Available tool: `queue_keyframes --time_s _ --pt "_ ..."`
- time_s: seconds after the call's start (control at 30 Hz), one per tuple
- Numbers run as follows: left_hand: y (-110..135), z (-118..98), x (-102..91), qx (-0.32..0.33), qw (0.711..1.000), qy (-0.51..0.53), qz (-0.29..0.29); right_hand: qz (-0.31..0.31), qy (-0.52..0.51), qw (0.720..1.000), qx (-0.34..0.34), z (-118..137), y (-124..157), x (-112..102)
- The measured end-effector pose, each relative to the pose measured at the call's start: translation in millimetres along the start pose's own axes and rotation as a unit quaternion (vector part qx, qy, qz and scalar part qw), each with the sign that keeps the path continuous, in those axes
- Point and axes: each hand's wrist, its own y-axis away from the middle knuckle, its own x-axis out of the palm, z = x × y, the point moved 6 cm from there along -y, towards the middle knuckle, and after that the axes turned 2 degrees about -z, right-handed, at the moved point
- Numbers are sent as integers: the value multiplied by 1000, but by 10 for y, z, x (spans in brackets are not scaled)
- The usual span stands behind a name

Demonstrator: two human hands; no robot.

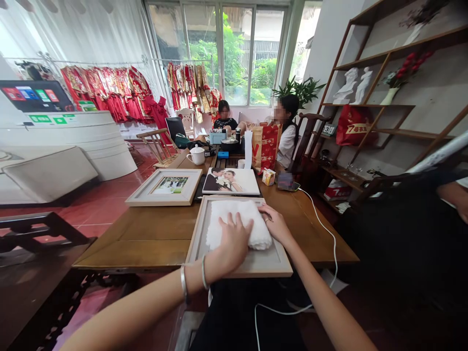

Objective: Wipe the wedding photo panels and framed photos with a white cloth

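Note:
A light wooden picture frame point(256, 265) lies flat at the near edge of the wooden table point(153, 239). A folded white cloth point(234, 214) rests on its glass. My left hand point(232, 243) lies flat on the cloth with fingers spread, bangles on the wrist. My right hand point(275, 225) presses on the cloth's right end, fingers curved over it, a ring on one finger.
Further along the table lie a second framed photo point(165, 186), a wedding photo print point(231, 181), a white teapot point(197, 155), a red gift bag point(265, 144) and a phone point(285, 181) with a white cable point(325, 229). Two people sit at the far end. Shelves stand at right.

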Motion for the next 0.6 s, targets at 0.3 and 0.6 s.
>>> queue_keyframes --time_s 0.3,0.6 --pt "-156 546 -87 4 998 30 -54 -16 14 1000 1 -20 10 1" --pt "375 854 -162 -30 999 10 -17 -11 13 1000 2 12 12 -4"
